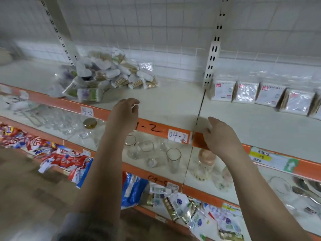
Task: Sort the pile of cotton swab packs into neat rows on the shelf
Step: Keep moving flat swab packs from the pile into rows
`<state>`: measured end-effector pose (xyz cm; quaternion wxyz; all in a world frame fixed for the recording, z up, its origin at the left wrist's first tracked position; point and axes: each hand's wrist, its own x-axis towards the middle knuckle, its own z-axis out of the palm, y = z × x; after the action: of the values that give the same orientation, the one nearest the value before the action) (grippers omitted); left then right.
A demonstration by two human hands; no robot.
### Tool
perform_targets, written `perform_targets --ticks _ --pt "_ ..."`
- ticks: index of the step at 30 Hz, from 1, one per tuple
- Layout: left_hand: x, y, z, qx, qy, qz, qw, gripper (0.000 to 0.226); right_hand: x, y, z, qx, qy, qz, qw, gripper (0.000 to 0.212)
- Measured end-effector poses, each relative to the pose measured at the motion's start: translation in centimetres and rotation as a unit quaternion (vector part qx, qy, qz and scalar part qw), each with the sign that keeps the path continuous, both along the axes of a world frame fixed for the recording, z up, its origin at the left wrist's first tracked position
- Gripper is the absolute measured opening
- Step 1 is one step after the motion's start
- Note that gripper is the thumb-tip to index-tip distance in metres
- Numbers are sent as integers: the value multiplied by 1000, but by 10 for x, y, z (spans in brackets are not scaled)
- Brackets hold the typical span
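Note:
A loose pile of cotton swab packs [106, 75] in clear wrappers lies heaped at the back left of the upper shelf [165, 103]. My left hand [124, 115] hovers over the shelf's orange front edge, fingers curled and apart, holding nothing, a short way right of and nearer than the pile. My right hand [220, 134] is at the orange edge further right, near the seam between two shelf boards, fingers loosely bent and empty.
A row of flat square packs [260, 94] stands along the back right of the shelf. Slotted uprights [212, 54] rise at the back. Glass tumblers [173, 159] and jars fill the shelf below; snack packets [66, 159] crowd the lower shelves.

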<state>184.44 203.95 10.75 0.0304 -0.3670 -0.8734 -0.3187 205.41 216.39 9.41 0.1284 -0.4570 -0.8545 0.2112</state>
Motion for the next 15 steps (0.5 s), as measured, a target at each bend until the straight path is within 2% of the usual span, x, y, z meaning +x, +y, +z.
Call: perform_targets --ticks 7,15 --pt "-47 -11 -5 -2 -11 7 1000 30 -63 0 7 9 7 27 1000 36" --pt "-115 17 9 27 17 6 999 31 -170 56 28 51 -13 94 994 40"
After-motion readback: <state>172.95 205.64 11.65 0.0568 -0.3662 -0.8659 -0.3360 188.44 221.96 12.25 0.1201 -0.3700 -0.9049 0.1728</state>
